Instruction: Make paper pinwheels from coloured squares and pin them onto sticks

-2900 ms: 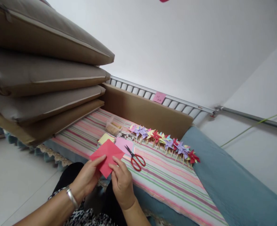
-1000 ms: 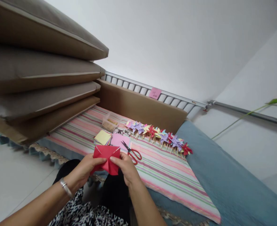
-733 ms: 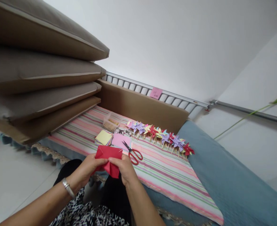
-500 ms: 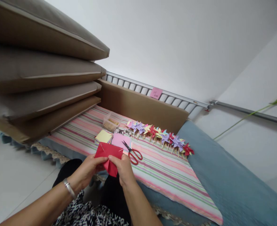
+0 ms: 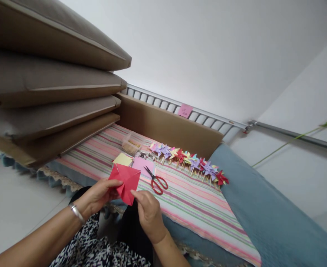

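A square of red paper (image 5: 130,178), cut in from its corners, is held above the near edge of the striped cloth. My left hand (image 5: 103,193) grips its left side, thumb on top and the fingers hidden beneath. At the lower right edge, my right hand (image 5: 148,209) pinches the paper between thumb and finger. Scissors with red handles (image 5: 158,184) lie slightly apart just right of the paper. Behind it are a stack of yellow paper squares (image 5: 123,159) and a pink paper sheet (image 5: 144,165).
A clear plastic box (image 5: 131,144) with small sticks stands farther back. Several paper pinwheels (image 5: 191,159) line the back of the striped cloth (image 5: 208,207). Stacked cushions (image 5: 54,79) rise at left; a brown board (image 5: 169,122) and a radiator (image 5: 157,103) stand behind.
The red paper has turned and moved slightly left. My right hand has shifted from the paper's middle to its lower right edge, while my left hand keeps hold.
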`<act>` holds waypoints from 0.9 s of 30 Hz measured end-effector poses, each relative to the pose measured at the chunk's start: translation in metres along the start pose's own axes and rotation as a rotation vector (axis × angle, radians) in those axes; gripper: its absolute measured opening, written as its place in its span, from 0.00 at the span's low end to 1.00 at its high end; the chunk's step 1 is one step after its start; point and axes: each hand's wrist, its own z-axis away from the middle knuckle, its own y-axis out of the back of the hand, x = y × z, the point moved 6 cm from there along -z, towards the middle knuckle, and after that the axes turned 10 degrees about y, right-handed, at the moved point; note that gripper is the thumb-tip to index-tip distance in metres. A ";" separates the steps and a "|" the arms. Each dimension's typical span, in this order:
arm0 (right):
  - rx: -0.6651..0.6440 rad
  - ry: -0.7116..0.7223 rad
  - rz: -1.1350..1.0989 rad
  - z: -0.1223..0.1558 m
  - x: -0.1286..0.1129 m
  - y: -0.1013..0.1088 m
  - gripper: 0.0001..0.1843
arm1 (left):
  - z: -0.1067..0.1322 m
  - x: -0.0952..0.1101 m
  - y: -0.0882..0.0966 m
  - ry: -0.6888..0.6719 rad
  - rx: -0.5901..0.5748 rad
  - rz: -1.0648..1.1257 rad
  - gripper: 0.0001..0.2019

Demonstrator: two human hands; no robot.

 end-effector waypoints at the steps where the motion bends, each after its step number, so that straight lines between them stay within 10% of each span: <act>1: 0.002 0.009 0.009 -0.002 0.000 0.001 0.24 | 0.001 0.000 -0.002 0.005 0.001 -0.006 0.07; 17: 0.038 -0.589 -0.472 -0.022 0.021 -0.002 0.06 | 0.003 -0.001 -0.009 -0.097 0.035 -0.209 0.09; 27: 0.088 -0.714 -0.423 -0.022 0.027 -0.012 0.08 | 0.002 -0.004 -0.014 -0.111 0.044 -0.193 0.14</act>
